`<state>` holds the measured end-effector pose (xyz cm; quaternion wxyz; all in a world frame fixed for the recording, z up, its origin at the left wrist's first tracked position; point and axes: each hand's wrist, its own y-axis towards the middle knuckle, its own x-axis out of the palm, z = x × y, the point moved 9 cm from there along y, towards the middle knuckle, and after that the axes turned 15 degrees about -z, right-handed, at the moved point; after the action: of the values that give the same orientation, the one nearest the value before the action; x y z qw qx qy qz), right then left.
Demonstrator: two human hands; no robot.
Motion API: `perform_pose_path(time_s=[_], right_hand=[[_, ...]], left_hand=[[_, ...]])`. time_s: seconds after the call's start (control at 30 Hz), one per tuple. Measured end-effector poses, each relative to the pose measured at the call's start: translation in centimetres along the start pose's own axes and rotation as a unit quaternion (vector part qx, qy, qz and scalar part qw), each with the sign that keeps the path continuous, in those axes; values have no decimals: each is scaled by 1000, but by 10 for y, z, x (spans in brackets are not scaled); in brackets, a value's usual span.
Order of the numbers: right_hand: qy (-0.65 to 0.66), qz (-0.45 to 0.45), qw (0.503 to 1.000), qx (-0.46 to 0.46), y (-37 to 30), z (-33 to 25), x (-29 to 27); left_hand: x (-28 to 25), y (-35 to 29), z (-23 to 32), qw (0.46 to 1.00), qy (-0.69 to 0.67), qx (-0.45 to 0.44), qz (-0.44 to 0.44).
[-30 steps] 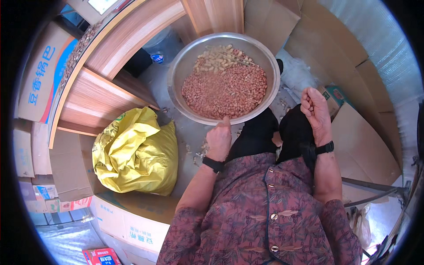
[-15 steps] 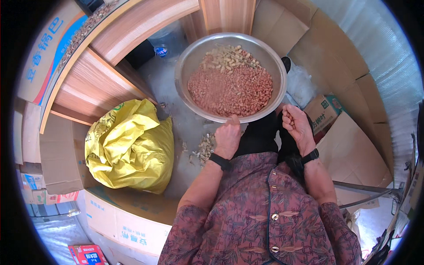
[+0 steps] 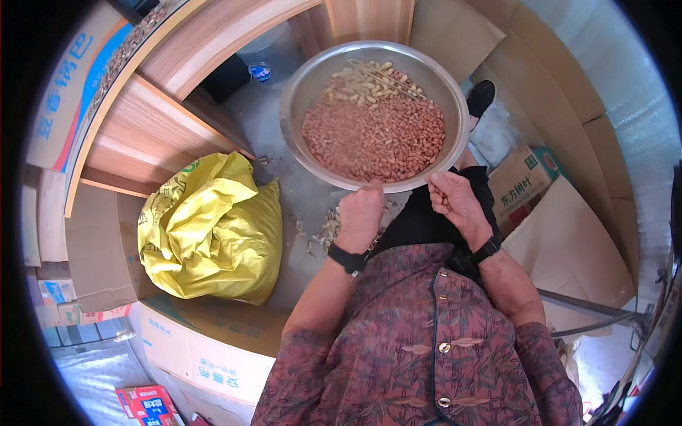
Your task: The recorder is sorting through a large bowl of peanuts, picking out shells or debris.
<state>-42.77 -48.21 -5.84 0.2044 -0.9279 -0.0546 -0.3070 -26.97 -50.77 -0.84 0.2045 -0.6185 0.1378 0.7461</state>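
A wide metal basin [image 3: 291, 135] stands in front of me. Shelled reddish peanut kernels [image 3: 373, 138] fill most of it, with pale unshelled peanuts [image 3: 364, 82] heaped at the far side and a few thin sticks on top. My left hand [image 3: 361, 214] is closed in a fist at the near rim; its fingertips are turned away, so anything inside stays hidden. Just outside the right part of that rim, my right hand [image 3: 458, 206] is curled around several peanuts, partly visible between the fingers, its thumb and forefinger close to the metal.
A bulging yellow sack [image 3: 213, 241] sits on the left. Broken shells [image 3: 330, 227] litter the floor between sack and basin. Wooden furniture panels [image 3: 160, 135] stand at the far left, flattened cardboard [image 3: 568, 234] and a carton [image 3: 522, 184] at the right. A dark shoe [image 3: 482, 98] shows beyond the basin's right side.
My right hand has moved left and in to the basin's rim, still closed on the peanuts. My left hand has shifted slightly left. More of the dark shoe shows.
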Motion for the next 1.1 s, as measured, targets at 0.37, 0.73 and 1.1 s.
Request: perform_pose_path(time_s=[0.37, 0.73, 1.1], right_hand=[[-537, -35, 790, -294, 67, -46, 33], [-165, -18, 986, 27, 96, -1, 4], [-158, -25, 985, 64, 89, 6, -6]], left_hand=[[-7, 5, -13, 982, 116, -16, -147], [2, 15, -14, 977, 150, -8, -150], [2, 3, 6, 977, 138, 35, -157]])
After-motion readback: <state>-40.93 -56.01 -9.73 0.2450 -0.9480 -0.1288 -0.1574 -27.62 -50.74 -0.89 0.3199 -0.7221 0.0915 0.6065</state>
